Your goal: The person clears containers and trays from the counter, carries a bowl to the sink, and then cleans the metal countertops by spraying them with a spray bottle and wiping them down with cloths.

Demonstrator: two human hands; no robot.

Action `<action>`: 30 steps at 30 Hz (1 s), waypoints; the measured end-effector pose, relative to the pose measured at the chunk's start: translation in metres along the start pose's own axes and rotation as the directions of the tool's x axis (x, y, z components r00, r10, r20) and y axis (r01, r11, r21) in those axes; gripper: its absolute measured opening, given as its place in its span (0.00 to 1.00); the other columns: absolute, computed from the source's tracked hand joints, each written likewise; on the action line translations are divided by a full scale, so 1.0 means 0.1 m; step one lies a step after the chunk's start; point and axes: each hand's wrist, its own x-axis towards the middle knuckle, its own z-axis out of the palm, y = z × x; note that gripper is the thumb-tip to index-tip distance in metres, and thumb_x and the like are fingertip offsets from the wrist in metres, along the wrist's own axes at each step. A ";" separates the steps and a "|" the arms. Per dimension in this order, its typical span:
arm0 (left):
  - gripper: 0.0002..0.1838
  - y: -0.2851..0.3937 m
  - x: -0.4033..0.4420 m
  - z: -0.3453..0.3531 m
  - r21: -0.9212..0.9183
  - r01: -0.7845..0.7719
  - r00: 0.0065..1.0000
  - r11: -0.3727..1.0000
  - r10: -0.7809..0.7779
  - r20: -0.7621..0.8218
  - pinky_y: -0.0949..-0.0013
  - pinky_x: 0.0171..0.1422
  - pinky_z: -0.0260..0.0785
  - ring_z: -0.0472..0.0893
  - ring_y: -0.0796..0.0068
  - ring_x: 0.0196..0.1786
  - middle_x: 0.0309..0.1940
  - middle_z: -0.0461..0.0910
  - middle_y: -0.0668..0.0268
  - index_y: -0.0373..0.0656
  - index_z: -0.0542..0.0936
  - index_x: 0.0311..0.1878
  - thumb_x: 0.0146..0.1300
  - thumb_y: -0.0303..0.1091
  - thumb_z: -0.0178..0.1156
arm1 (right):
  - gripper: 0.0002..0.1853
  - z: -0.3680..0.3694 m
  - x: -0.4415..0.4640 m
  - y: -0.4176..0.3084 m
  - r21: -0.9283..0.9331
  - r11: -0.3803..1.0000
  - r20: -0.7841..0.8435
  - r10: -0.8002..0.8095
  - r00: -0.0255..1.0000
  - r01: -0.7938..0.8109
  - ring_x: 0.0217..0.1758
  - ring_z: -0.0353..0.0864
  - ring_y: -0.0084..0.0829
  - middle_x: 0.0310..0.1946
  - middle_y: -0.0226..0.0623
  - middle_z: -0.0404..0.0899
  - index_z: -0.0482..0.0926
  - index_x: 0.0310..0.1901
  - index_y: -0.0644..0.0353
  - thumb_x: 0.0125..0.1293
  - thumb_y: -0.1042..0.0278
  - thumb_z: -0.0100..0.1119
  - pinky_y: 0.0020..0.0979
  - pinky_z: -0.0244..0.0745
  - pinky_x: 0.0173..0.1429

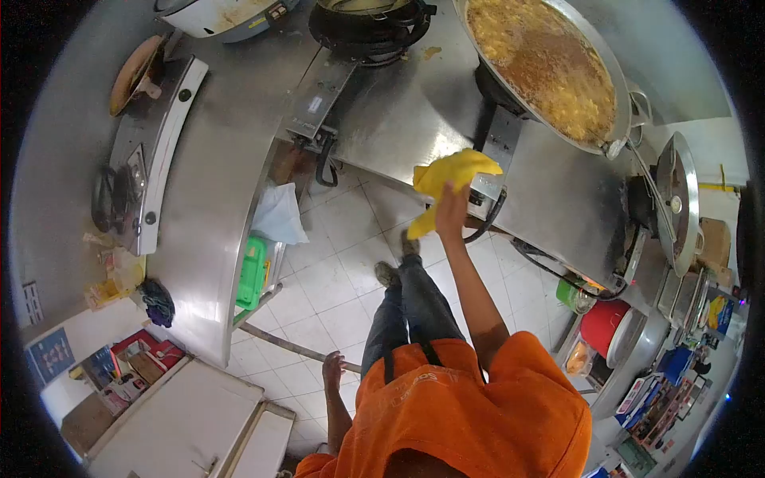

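My right hand (451,209) is closed around a bunched yellow cloth (453,170), held in front of the steel counter's edge. One corner of the cloth hangs down past my wrist. Beyond it, to the upper right, a large wide pan (627,95) holds bubbling brown oil with yellow pieces of food (542,60). Down at my left side hangs my left hand (333,370), its fingers loosely curved with no object visible in them. It appears close to a metal bar (291,346) under the left counter; whether they touch I cannot tell.
A black burner or pan (370,32) stands at the back of the steel counter (398,119). On the left counter is a small gas stove (171,151). Black hoses (496,215) loop off the front edge. A large lid (677,203) leans at right; a green basket (252,273) sits below left.
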 end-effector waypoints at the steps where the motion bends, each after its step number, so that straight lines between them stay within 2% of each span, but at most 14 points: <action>1: 0.19 0.06 0.05 -0.03 0.000 -0.006 1.000 1.000 0.006 0.007 0.63 0.41 0.75 0.84 0.69 0.42 0.46 0.83 0.63 0.48 0.75 0.60 0.68 0.42 0.53 | 0.31 0.19 0.21 0.02 -0.249 0.962 -0.012 -0.123 0.992 0.116 0.70 0.65 0.50 0.63 0.57 0.71 0.66 0.64 0.76 0.78 0.51 0.37 0.41 0.53 0.76; 4: 0.22 0.35 -0.05 -0.03 0.036 -0.024 0.999 0.999 0.025 -0.035 0.62 0.43 0.75 0.84 0.70 0.44 0.46 0.83 0.64 0.47 0.75 0.60 0.67 0.44 0.52 | 0.32 0.61 0.82 0.56 -0.878 0.451 0.053 -0.234 0.971 0.157 0.73 0.59 0.56 0.65 0.64 0.66 0.66 0.64 0.78 0.76 0.51 0.36 0.48 0.46 0.78; 6: 0.21 0.51 -0.05 -0.09 -0.037 -0.039 0.997 0.999 0.036 -0.071 0.62 0.43 0.74 0.83 0.70 0.45 0.46 0.83 0.64 0.48 0.74 0.61 0.70 0.46 0.51 | 0.33 0.75 1.29 0.34 -0.858 0.509 0.006 -0.133 0.991 0.073 0.75 0.58 0.55 0.68 0.62 0.65 0.66 0.65 0.77 0.74 0.51 0.35 0.49 0.43 0.79; 10: 0.18 0.73 -0.20 -0.08 -0.059 -0.034 0.996 0.998 0.029 -0.079 0.62 0.45 0.74 0.82 0.69 0.44 0.47 0.82 0.64 0.48 0.74 0.62 0.73 0.39 0.48 | 0.31 1.49 1.87 0.39 -0.816 0.501 0.070 -0.410 0.910 0.288 0.75 0.57 0.56 0.72 0.55 0.61 0.67 0.67 0.68 0.73 0.51 0.39 0.49 0.44 0.79; 13: 0.17 0.76 -0.07 0.03 -0.004 0.121 0.992 0.993 -0.121 -0.045 0.63 0.43 0.74 0.82 0.70 0.44 0.48 0.82 0.63 0.48 0.74 0.61 0.73 0.39 0.48 | 0.27 1.76 1.16 0.16 -0.384 0.722 0.514 -0.351 0.783 0.575 0.74 0.59 0.52 0.70 0.50 0.64 0.68 0.68 0.58 0.73 0.54 0.42 0.51 0.45 0.79; 14: 0.16 0.85 -0.04 0.07 0.080 0.164 0.986 0.983 -0.163 -0.017 0.64 0.42 0.74 0.82 0.70 0.44 0.47 0.83 0.64 0.48 0.75 0.60 0.73 0.38 0.48 | 0.26 1.69 0.98 0.13 0.100 0.939 0.594 -0.322 0.737 0.330 0.74 0.59 0.51 0.69 0.48 0.65 0.69 0.68 0.55 0.72 0.56 0.43 0.52 0.46 0.79; 15: 0.16 0.95 -0.03 0.09 0.108 0.187 0.982 0.977 -0.187 -0.004 0.63 0.42 0.74 0.82 0.70 0.44 0.47 0.83 0.65 0.48 0.75 0.60 0.73 0.38 0.48 | 0.25 1.53 0.89 0.15 0.389 0.921 0.637 -0.291 0.714 0.028 0.74 0.60 0.50 0.68 0.46 0.66 0.69 0.69 0.51 0.72 0.57 0.43 0.53 0.46 0.79; 18: 0.16 1.22 0.24 0.06 0.055 0.146 0.988 0.988 -0.148 0.041 0.61 0.42 0.74 0.83 0.69 0.44 0.46 0.83 0.67 0.47 0.75 0.59 0.72 0.39 0.48 | 0.27 1.18 1.88 0.39 -0.259 0.857 0.695 -0.155 0.702 0.446 0.74 0.59 0.46 0.69 0.46 0.65 0.65 0.72 0.48 0.73 0.54 0.40 0.53 0.45 0.79; 19: 0.19 1.44 0.23 0.07 0.037 0.114 0.993 0.993 -0.115 0.024 0.62 0.44 0.74 0.82 0.70 0.45 0.46 0.83 0.67 0.47 0.76 0.59 0.71 0.43 0.49 | 0.28 1.12 2.29 0.39 -0.689 0.482 0.595 -0.050 0.802 0.541 0.74 0.59 0.45 0.70 0.46 0.65 0.62 0.73 0.48 0.74 0.52 0.39 0.53 0.44 0.79; 21: 0.22 1.83 0.13 0.07 -0.043 -0.035 0.999 0.998 0.035 -0.020 0.63 0.46 0.73 0.81 0.70 0.46 0.47 0.82 0.67 0.48 0.75 0.60 0.69 0.47 0.50 | 0.31 1.07 2.90 0.12 -0.828 0.310 0.308 -0.447 0.840 0.468 0.75 0.57 0.49 0.70 0.54 0.62 0.59 0.74 0.53 0.74 0.49 0.39 0.51 0.45 0.78; 23: 0.22 2.12 0.12 0.09 -0.078 -0.078 0.994 0.994 0.072 -0.081 0.64 0.47 0.73 0.81 0.71 0.46 0.47 0.82 0.66 0.48 0.75 0.61 0.68 0.46 0.51 | 0.28 1.44 2.90 0.02 -0.858 0.326 0.303 -0.301 0.904 0.397 0.71 0.62 0.52 0.68 0.53 0.66 0.63 0.71 0.54 0.72 0.55 0.42 0.51 0.50 0.77; 25: 0.22 2.20 0.14 0.12 -0.088 -0.091 0.993 0.992 0.083 -0.085 0.64 0.47 0.74 0.81 0.71 0.46 0.48 0.82 0.66 0.48 0.75 0.62 0.68 0.46 0.51 | 0.27 1.88 2.55 0.04 -0.837 0.354 0.496 0.171 0.851 0.417 0.70 0.65 0.54 0.66 0.52 0.68 0.66 0.70 0.55 0.71 0.58 0.45 0.51 0.52 0.76; 28: 0.21 2.15 0.21 0.09 -0.051 -0.042 0.999 0.998 0.042 -0.011 0.64 0.46 0.74 0.81 0.72 0.46 0.48 0.82 0.65 0.47 0.74 0.62 0.69 0.44 0.51 | 0.26 2.06 1.25 -0.24 -0.468 0.512 0.621 -0.389 0.680 0.720 0.74 0.61 0.46 0.69 0.44 0.66 0.72 0.65 0.53 0.64 0.65 0.52 0.48 0.52 0.77; 30: 0.20 2.16 0.25 0.07 -0.026 -0.002 0.998 1.000 0.003 0.063 0.64 0.46 0.75 0.81 0.72 0.43 0.48 0.82 0.63 0.46 0.74 0.62 0.70 0.38 0.50 | 0.27 1.82 1.11 0.09 -0.400 0.621 0.644 -0.332 0.689 0.674 0.74 0.59 0.44 0.70 0.43 0.64 0.72 0.66 0.54 0.64 0.64 0.53 0.46 0.54 0.77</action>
